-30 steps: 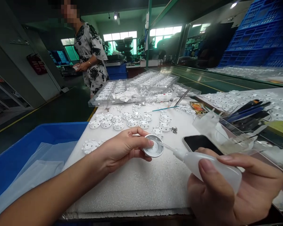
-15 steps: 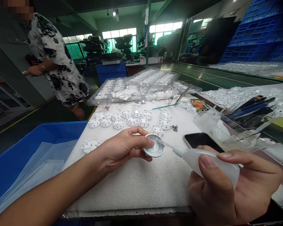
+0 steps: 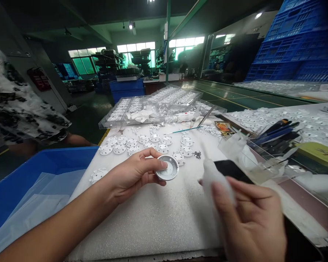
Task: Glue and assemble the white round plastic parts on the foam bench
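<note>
Between the thumb and fingers of my left hand (image 3: 138, 169) is a small round white plastic cup-shaped part (image 3: 171, 170), its hollow side turned up toward me. My right hand (image 3: 251, 214) is closed round a translucent white squeeze bottle (image 3: 217, 180) with a thin nozzle. Bottle and nozzle are blurred by motion, and the tip points up and away, apart from the part. Beyond my left hand, several similar white round parts (image 3: 131, 142) lie face up on the white foam sheet (image 3: 158, 218). A little pile of tiny dark pieces (image 3: 197, 155) sits to their right.
Clear trays of white pieces (image 3: 131, 105) stand at the back, with a thin blue brush (image 3: 180, 130) before them. A phone (image 3: 232, 169) lies behind my right hand. Tools (image 3: 278, 131) fill a bin at right. A blue crate (image 3: 43, 174) is at left; a person (image 3: 22, 105) passes beyond it.
My right hand has drawn the bottle back from the round part and turned its nozzle upward. My left hand still holds the part. The person at left has come nearer, partly out of view.
</note>
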{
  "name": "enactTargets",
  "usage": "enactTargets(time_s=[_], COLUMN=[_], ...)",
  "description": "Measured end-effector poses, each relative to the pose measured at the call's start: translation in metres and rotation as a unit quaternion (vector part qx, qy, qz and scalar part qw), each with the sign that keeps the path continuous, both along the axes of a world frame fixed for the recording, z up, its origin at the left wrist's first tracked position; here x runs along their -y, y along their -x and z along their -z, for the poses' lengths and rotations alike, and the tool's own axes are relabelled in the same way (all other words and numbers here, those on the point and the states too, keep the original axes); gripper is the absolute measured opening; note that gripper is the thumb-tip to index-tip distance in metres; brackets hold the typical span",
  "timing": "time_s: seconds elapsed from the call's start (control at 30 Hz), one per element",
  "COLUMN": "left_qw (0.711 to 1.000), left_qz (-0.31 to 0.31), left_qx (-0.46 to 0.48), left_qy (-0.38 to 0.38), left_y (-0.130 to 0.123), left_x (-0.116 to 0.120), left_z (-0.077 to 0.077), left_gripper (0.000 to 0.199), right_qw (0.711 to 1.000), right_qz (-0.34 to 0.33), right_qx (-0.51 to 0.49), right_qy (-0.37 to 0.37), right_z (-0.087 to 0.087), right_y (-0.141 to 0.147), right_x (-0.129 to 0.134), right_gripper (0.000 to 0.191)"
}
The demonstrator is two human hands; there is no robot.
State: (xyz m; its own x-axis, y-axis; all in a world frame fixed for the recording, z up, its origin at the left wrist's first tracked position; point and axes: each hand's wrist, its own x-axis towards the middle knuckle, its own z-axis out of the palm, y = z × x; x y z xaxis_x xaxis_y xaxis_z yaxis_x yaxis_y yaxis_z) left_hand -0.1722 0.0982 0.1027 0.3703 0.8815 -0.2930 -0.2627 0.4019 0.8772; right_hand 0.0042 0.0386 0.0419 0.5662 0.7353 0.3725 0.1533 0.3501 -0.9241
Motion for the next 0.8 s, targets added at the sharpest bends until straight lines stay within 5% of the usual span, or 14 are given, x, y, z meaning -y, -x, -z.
enactTargets(time_s=[0.23, 0.33, 0.43, 0.53, 0.63, 0.8], left_qw=[1.000, 1.000, 0.999, 0.998, 0.995, 0.991], left_qz=[-0.006, 0.004, 0.032, 0.068, 0.096, 0.121], left_qx=[-0.023, -0.019, -0.010, 0.005, 0.009, 0.013], left_qy=[-0.004, -0.007, 0.000, 0.011, 0.032, 0.064], left_y=[-0.001, -0.003, -0.006, -0.011, -0.018, -0.028], left_x=[0.005, 0.011, 0.019, 0.030, 0.041, 0.052], left_z=[-0.003, -0.004, -0.006, -0.004, -0.001, 0.004], left_gripper=[0.021, 0.023, 0.024, 0.025, 0.024, 0.029], right_qw=[0.962, 0.970, 0.966, 0.899, 0.875, 0.888], right_qz=[-0.080, -0.021, 0.155, 0.292, 0.272, 0.223], right_qx=[0.253, 0.235, 0.197, 0.313, 0.380, 0.383], right_qy=[0.071, 0.056, 0.067, 0.095, 0.126, 0.123], right_z=[0.031, 0.016, -0.009, -0.025, -0.030, -0.034], right_y=[-0.005, -0.019, -0.051, -0.092, -0.123, -0.134], right_x=[0.015, 0.021, 0.014, -0.005, -0.023, -0.034], right_gripper=[0.027, 0.042, 0.052, 0.053, 0.041, 0.026])
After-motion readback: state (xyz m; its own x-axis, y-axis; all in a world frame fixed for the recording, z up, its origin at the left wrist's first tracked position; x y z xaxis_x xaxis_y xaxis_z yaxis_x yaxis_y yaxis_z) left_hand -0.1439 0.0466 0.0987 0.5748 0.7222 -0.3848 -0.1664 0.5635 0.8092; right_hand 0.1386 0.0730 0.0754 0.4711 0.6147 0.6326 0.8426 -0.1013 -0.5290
